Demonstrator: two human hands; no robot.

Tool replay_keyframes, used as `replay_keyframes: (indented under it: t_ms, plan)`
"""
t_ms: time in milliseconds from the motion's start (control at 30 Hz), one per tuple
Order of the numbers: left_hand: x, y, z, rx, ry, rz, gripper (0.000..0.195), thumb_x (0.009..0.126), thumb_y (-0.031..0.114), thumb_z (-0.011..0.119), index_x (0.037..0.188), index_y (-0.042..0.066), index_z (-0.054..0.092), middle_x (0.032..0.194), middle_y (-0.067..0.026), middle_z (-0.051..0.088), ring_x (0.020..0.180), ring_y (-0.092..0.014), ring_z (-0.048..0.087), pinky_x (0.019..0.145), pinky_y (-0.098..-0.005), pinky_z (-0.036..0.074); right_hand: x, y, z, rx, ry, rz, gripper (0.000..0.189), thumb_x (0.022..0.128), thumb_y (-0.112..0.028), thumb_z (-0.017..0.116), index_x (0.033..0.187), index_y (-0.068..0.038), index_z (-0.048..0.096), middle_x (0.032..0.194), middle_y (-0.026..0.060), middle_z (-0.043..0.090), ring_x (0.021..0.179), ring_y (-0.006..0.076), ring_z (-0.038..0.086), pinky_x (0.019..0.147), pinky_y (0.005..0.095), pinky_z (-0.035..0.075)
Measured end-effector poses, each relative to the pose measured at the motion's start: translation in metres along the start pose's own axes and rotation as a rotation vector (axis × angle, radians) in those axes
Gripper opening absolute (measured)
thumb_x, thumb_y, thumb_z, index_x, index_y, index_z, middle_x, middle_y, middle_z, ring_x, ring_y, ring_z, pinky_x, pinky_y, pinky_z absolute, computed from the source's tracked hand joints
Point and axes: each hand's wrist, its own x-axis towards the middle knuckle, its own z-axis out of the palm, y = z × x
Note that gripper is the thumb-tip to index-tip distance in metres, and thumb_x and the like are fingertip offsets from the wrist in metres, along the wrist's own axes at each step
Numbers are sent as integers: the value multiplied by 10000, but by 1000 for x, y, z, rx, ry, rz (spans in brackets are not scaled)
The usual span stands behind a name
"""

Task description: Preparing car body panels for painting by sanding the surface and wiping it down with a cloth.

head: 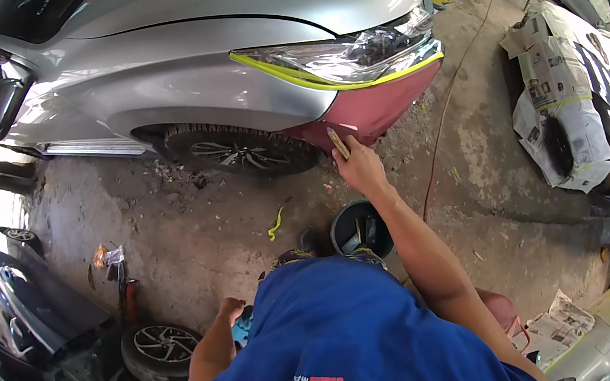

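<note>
My right hand (362, 163) grips a narrow tan hand tool (339, 143), perhaps a sanding block or scraper. The tool's tip is at the reddish-primed bumper corner (387, 99) of a silver car (177, 87); whether it touches cannot be told. Yellow-green masking tape (291, 79) edges the plastic-covered headlight (360, 52) above the bumper. Behind the primed corner sits the front wheel (237, 150). My left hand (232, 307) hangs low at my side, above a light-blue cloth (243, 325). Its fingers are too small and turned away to show a hold.
A dark bucket (340, 233) with things inside stands by my feet. A tape scrap (275, 224) and a hose or cord (437, 133) lie on the concrete floor. At left are a loose wheel (164, 347) and a dark car (23, 295); at right, a paper-masked car (563, 90).
</note>
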Motion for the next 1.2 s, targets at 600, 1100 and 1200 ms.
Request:
replay_keyframes:
  t_ms: [600, 1100, 1200]
  plan:
    - [-76, 70, -108, -436, -20, 85, 411, 879, 298, 650, 1180, 26, 716, 1132, -212, 718, 1068, -374, 679, 936, -426, 540, -20, -12, 58, 2, 43, 28, 285, 977, -337, 600, 1082, -76, 557, 997, 220, 685, 913, 466, 670, 780, 574, 531]
    - [2, -137, -212, -784, 295, -270, 262, 918, 210, 619, 1007, 7, 758, 944, -116, 742, 868, -195, 660, 774, -369, 511, -8, -67, 138, -59, 140, 174, 270, 981, -319, 603, 1091, -82, 538, 1025, 208, 672, 927, 471, 655, 766, 574, 518]
    - [-10, -134, -263, -792, 270, -307, 270, 914, 220, 643, 1041, 8, 752, 1008, -162, 746, 934, -249, 690, 813, -375, 518, -4, -73, 144, -69, 163, 199, 264, 983, -321, 602, 1074, -81, 539, 1025, 202, 676, 925, 470, 655, 763, 578, 517]
